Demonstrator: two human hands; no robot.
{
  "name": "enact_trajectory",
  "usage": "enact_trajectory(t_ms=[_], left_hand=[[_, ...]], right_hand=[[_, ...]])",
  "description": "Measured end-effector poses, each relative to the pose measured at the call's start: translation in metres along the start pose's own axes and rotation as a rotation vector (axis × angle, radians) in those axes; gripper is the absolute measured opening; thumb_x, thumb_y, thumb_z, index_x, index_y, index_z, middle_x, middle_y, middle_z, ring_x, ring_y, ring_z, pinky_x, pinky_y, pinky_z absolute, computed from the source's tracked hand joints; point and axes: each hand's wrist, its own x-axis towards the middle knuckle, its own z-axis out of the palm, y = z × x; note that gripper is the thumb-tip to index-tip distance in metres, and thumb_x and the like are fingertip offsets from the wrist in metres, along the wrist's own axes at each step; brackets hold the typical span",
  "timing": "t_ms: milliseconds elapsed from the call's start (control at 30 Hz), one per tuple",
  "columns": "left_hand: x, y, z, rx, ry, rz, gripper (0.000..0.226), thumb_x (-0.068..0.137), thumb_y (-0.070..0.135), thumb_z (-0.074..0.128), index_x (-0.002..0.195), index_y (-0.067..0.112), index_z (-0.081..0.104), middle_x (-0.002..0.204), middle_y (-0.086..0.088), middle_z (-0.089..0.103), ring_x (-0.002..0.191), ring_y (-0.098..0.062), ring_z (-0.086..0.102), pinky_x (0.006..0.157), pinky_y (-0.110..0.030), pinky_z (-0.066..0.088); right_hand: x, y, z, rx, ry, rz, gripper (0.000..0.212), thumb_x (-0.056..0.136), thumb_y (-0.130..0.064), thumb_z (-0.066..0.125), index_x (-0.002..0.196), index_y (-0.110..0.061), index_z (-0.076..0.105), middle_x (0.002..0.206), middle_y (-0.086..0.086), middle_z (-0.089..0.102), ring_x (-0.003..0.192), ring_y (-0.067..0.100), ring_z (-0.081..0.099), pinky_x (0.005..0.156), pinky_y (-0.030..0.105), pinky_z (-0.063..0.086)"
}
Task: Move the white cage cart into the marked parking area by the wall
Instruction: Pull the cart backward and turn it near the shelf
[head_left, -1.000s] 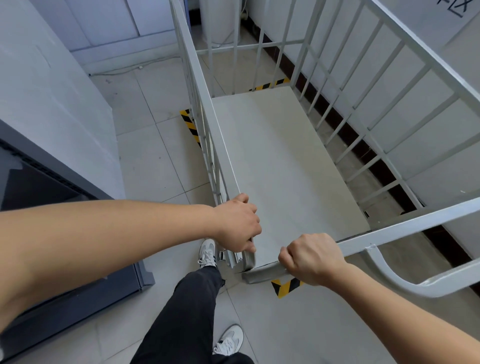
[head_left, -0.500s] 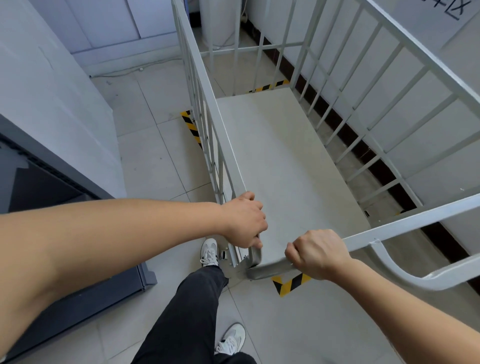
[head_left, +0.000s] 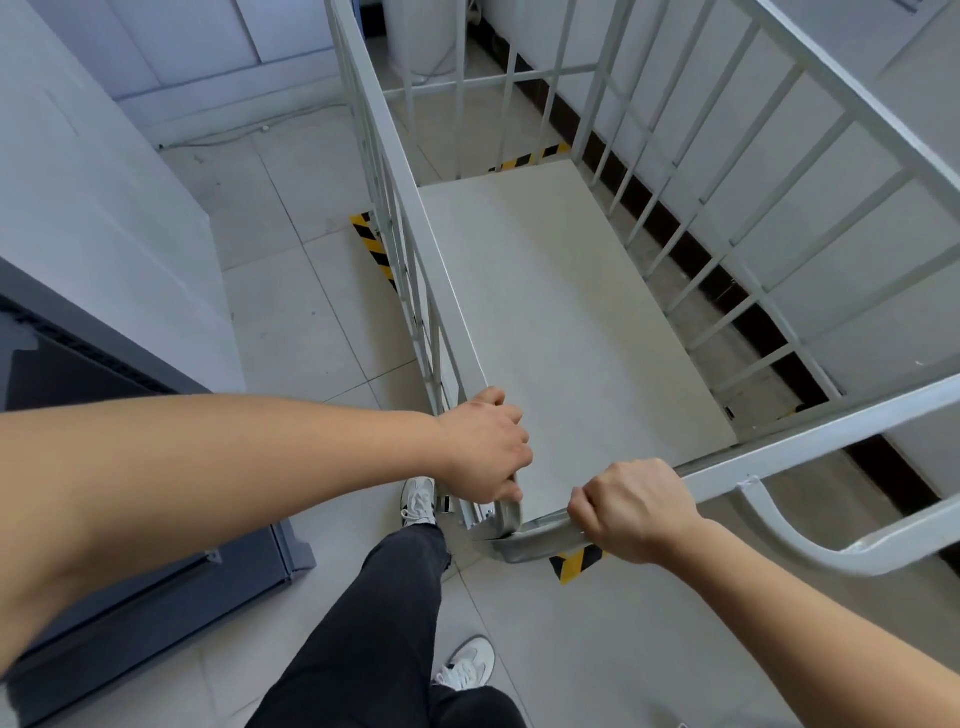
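Note:
The white cage cart (head_left: 566, 312) stands in front of me along the right-hand wall, its barred sides rising around a bare pale platform. My left hand (head_left: 485, 452) grips the near end of the cart's left top rail. My right hand (head_left: 636, 512) is closed on the near top rail by the rounded corner. Yellow-and-black floor tape marks the parking area: one strip (head_left: 374, 247) shows left of the cart, one (head_left: 530, 158) beyond its far end, and one (head_left: 574, 564) under the near corner.
A dark grey cabinet (head_left: 130, 587) stands on the left under a white wall. The wall (head_left: 857, 218) with a dark skirting runs close along the cart's right side. My leg and white shoes (head_left: 418, 501) are just behind the cart. A cable lies on the tiles far left.
The cart has shifted slightly away from me and to the right, with both hands keeping their grip. More of the tape strip under the near corner shows.

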Motion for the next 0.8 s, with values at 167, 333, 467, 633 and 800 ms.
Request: enact_trajectory(t_ms=[167, 333, 467, 633, 800], left_hand=[[-0.0004, -0.0002, -0.0004, -0.007, 0.041, -0.01, 0.042, 0.094, 0.051, 0.038, 0.087, 0.016, 0.059, 0.09, 0.001, 0.061, 0.093, -0.02, 0.047, 0.097, -0.038, 0.028], [-0.0008, 0.0012, 0.0012, 0.004, 0.054, -0.018, 0.042, 0.094, 0.052, 0.039, 0.091, 0.016, 0.061, 0.094, 0.001, 0.061, 0.097, -0.02, 0.047, 0.098, -0.039, 0.027], [-0.0013, 0.0059, -0.0009, -0.011, 0.021, -0.028, 0.043, 0.094, 0.053, 0.038, 0.095, 0.017, 0.062, 0.096, 0.002, 0.061, 0.1, -0.02, 0.046, 0.1, -0.039, 0.028], [0.0016, 0.0039, -0.0016, -0.023, -0.008, -0.037, 0.042, 0.093, 0.054, 0.039, 0.095, 0.019, 0.062, 0.096, 0.004, 0.061, 0.101, -0.018, 0.046, 0.1, -0.039, 0.026], [0.0027, 0.0051, -0.0056, -0.012, -0.041, -0.054, 0.042, 0.094, 0.053, 0.04, 0.095, 0.018, 0.062, 0.098, 0.003, 0.062, 0.103, -0.018, 0.044, 0.101, -0.04, 0.026]], right_hand=[[0.0014, 0.0028, 0.0004, 0.0, 0.024, -0.001, 0.053, 0.077, -0.044, 0.006, 0.055, -0.008, 0.039, 0.05, 0.007, 0.036, 0.049, 0.026, 0.038, 0.044, 0.031, 0.019], [0.0006, -0.0002, -0.0026, -0.019, 0.017, -0.006, 0.047, 0.083, -0.041, 0.016, 0.054, -0.008, 0.036, 0.051, 0.006, 0.035, 0.055, 0.028, 0.042, 0.044, 0.03, 0.018], [-0.0035, -0.0012, -0.0031, -0.004, 0.023, -0.001, 0.049, 0.091, -0.038, 0.026, 0.056, -0.009, 0.044, 0.051, 0.004, 0.038, 0.055, 0.027, 0.044, 0.045, 0.029, 0.021], [-0.0029, 0.0, -0.0009, 0.017, 0.036, 0.012, 0.049, 0.092, -0.037, 0.028, 0.055, -0.009, 0.043, 0.052, 0.003, 0.04, 0.055, 0.027, 0.045, 0.046, 0.028, 0.023], [-0.0028, 0.0011, -0.0001, 0.011, 0.031, 0.023, 0.05, 0.088, -0.04, 0.021, 0.052, -0.009, 0.037, 0.052, 0.003, 0.038, 0.046, 0.022, 0.035, 0.045, 0.029, 0.018]])
